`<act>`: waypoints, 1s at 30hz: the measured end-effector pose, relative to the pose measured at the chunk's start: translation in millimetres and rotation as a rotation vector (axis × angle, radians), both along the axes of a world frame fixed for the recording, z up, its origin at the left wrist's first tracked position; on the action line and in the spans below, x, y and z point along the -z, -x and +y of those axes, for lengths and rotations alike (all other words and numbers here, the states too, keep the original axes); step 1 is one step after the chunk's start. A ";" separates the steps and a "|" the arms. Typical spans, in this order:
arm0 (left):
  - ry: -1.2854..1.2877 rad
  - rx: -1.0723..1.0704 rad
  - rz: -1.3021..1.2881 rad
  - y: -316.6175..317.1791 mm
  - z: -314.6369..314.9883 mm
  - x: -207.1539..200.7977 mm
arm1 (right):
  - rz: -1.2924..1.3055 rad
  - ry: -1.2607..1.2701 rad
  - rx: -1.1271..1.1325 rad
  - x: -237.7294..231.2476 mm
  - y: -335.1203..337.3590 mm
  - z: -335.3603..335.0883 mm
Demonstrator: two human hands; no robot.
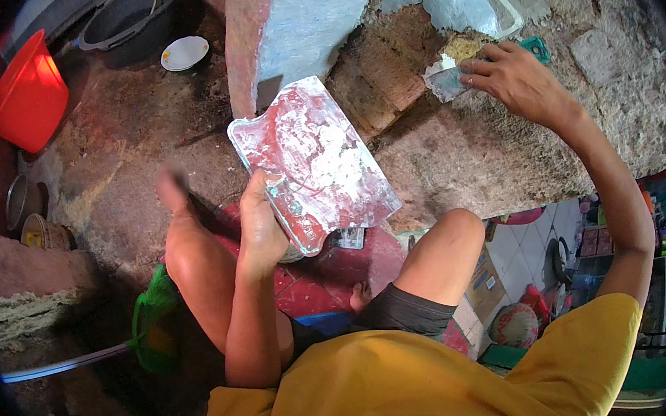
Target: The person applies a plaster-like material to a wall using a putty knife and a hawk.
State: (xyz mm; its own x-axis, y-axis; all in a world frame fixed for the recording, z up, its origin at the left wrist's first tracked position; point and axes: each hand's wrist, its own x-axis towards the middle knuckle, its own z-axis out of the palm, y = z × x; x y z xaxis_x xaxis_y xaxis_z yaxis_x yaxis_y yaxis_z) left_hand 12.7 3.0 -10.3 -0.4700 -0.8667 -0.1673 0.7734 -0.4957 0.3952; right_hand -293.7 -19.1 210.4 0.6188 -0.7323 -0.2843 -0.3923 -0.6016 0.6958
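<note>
My left hand [259, 225] grips the near left edge of a flat reddish board [284, 136], its thumb on top. White paste [340, 159] is smeared over the board, with a thicker lump in the middle. Out to the far right, my right hand [525, 81] is closed around a scraper [447, 82] with a green end. The scraper's flat, pale blade is at the rough, bare wall [464, 155], just below a patch painted light blue [315, 17]. Whether the blade presses on the surface, I cannot tell.
At the far left are a red bucket [30, 97], a dark basin [123, 28] and a white plate [185, 53]. Green netting [150, 310] hangs near my left leg. Below right, a tiled room [517, 250] holds shelves and household goods.
</note>
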 end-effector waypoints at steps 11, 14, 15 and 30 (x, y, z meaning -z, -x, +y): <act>-0.084 -0.025 -0.013 1.9 -0.3 -0.3 | -0.031 -0.006 0.036 -29.3 -16.4 -18.5; -0.100 -0.035 0.006 3.5 0.9 -3.0 | -0.100 0.035 -0.039 -25.3 -17.8 -14.0; -0.101 -0.029 0.027 3.4 0.3 -1.7 | -0.090 -0.006 -0.023 -20.3 -19.0 -12.8; -0.071 -0.024 0.009 2.8 -0.7 2.0 | -0.060 0.040 -0.049 -24.3 -5.7 -20.8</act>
State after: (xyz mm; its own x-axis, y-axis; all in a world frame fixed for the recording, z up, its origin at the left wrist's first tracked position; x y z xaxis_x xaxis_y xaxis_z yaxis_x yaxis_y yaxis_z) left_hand 9.9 2.3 -12.3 -0.4514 -0.8636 -0.2246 0.7885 -0.5038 0.3527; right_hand -288.0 -40.0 234.7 0.6690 -0.7109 -0.2169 -0.4051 -0.5934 0.6956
